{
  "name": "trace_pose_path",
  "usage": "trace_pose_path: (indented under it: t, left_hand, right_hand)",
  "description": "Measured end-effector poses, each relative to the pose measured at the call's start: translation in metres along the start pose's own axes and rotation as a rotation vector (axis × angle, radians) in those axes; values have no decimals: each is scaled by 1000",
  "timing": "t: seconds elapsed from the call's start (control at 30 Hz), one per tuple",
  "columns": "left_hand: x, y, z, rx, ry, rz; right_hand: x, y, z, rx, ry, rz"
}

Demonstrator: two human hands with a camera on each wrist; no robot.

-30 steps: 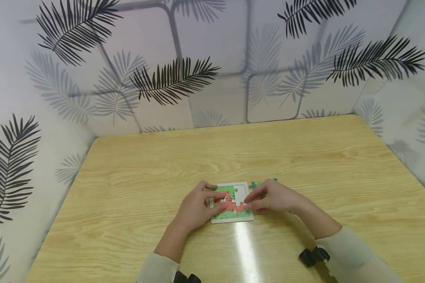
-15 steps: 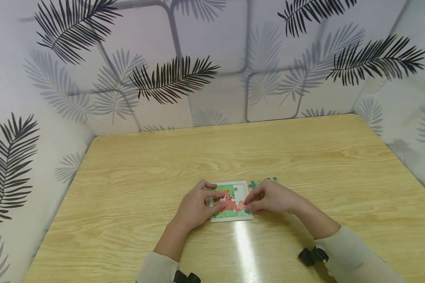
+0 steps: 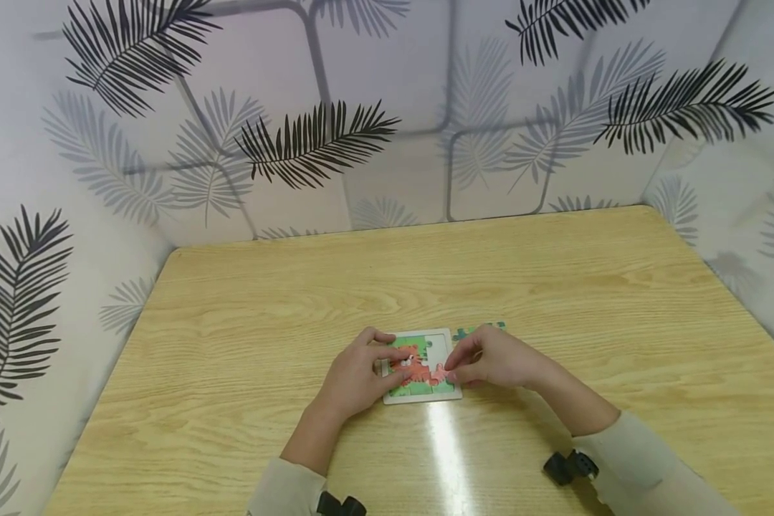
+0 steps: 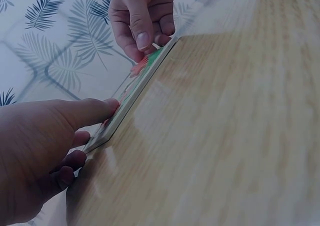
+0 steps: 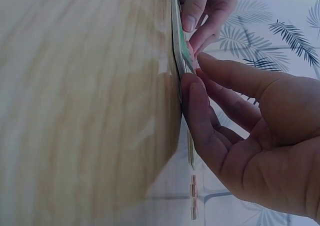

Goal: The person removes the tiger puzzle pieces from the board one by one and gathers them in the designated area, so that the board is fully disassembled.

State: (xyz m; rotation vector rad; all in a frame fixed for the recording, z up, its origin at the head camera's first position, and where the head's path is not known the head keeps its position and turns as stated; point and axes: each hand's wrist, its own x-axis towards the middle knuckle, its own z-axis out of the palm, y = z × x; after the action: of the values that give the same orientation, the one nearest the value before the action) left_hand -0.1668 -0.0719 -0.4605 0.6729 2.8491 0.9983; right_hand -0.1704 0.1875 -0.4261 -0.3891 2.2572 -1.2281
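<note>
A square jigsaw puzzle tray point(image 3: 423, 400) with a pale rim lies on the table, showing an orange-red striped animal on green. White backing point(image 3: 437, 351) shows in its upper right part. My left hand point(image 3: 355, 376) rests over the tray's left side, thumb and fingers spread on the picture; its thumb point(image 4: 95, 111) lies over the near rim in the left wrist view. At the right edge, my right hand point(image 3: 503, 358) pinches an orange-red and green puzzle piece point(image 5: 187, 55) between thumb and fingers, tilted low over the tray. The fingers partly hide it in the head view.
Several loose puzzle pieces point(image 3: 462, 334) lie just beyond the right hand, partly hidden by it. The wooden table point(image 3: 264, 308) meets a leaf-patterned backdrop point(image 3: 400, 172) at its far edge. Dark wrist devices point(image 3: 570, 467) sit at both sleeves.
The right fingertips shift very slightly with the piece at the tray's right side. My left hand stays in place on the tray.
</note>
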Motion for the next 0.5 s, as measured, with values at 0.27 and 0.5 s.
trace_pose_path:
  t: [0.27, 0.5]
  left_hand:
    - [0, 1, 0, -5, -1, 4]
    - [0, 1, -2, -7, 0, 11]
  right_hand:
    - [0, 0, 1, 23, 5, -15]
    - [-2, -3, 3, 63, 14, -44]
